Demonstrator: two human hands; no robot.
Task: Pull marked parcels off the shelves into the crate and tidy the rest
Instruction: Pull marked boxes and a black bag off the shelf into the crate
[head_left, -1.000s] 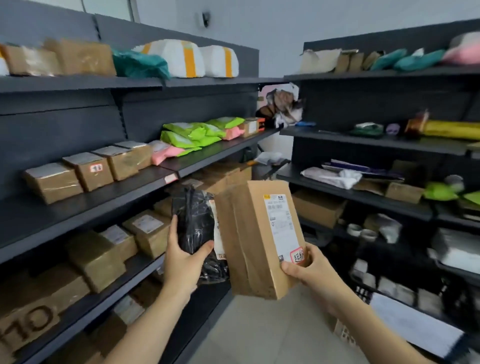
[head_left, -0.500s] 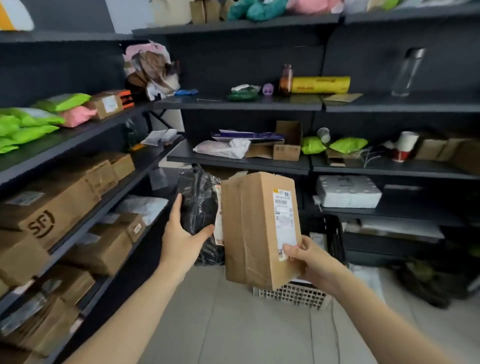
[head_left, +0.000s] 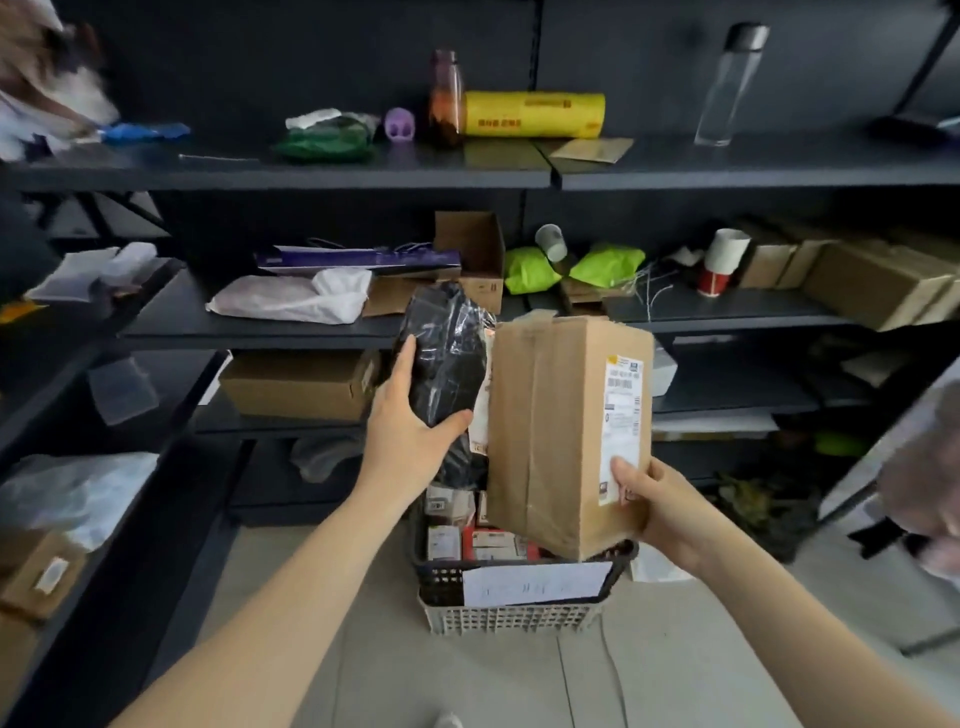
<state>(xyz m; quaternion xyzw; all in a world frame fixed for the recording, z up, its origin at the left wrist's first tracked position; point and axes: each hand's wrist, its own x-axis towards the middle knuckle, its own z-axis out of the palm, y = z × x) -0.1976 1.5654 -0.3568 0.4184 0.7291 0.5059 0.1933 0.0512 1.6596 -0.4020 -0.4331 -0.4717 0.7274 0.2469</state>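
Black bag (head_left: 447, 358) is gripped by left hand (head_left: 410, 441); at its 3 o'clock, cardboard box (head_left: 550, 431) by right hand (head_left: 662, 506); label (head_left: 621, 415) unreadable.

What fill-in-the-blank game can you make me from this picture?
1. The left hand holds a ____ bag.
2. The right hand holds a cardboard box with a ____ label.
3. The crate stands on the ____.
Missing words: black, white, floor.

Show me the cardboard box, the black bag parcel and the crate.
cardboard box (head_left: 545, 441), head view, middle of its taped brown face
black bag parcel (head_left: 448, 353), head view, glossy upper part
crate (head_left: 509, 621), head view, pale lattice front wall
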